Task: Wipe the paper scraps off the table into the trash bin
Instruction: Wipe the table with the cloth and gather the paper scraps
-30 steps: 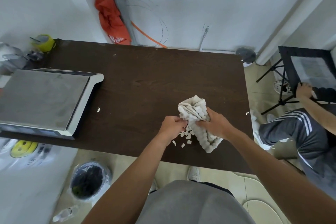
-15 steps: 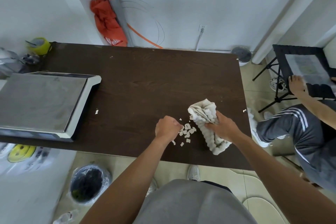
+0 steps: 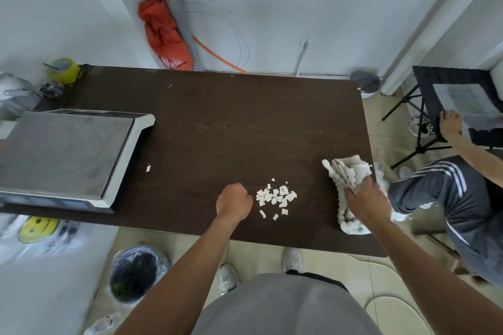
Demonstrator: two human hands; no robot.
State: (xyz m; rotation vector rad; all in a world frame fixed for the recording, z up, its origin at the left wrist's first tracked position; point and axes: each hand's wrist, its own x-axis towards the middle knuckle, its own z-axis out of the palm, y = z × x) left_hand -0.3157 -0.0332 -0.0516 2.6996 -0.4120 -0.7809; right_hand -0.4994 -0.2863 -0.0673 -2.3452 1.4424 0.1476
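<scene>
Several white paper scraps (image 3: pixel 276 197) lie in a small pile near the front edge of the dark brown table (image 3: pixel 223 122). One more scrap (image 3: pixel 148 168) lies alone to the left. My left hand (image 3: pixel 234 202) rests on the table just left of the pile, fingers curled into a fist with nothing seen in it. My right hand (image 3: pixel 366 200) grips a crumpled white cloth (image 3: pixel 345 175) at the table's right edge, apart from the pile. A trash bin (image 3: pixel 136 273) lined with a clear bag stands on the floor below the table's front edge, to the left.
A large grey flat device (image 3: pixel 68 155) covers the table's left side. A yellow tape roll (image 3: pixel 64 69) sits at the far left corner. Another person (image 3: pixel 462 198) sits close to the table's right edge, beside a black stand (image 3: pixel 435 106).
My right hand has dragged the cloth rightward to the table's edge, uncovering the scrap pile. My left hand stays beside the pile.
</scene>
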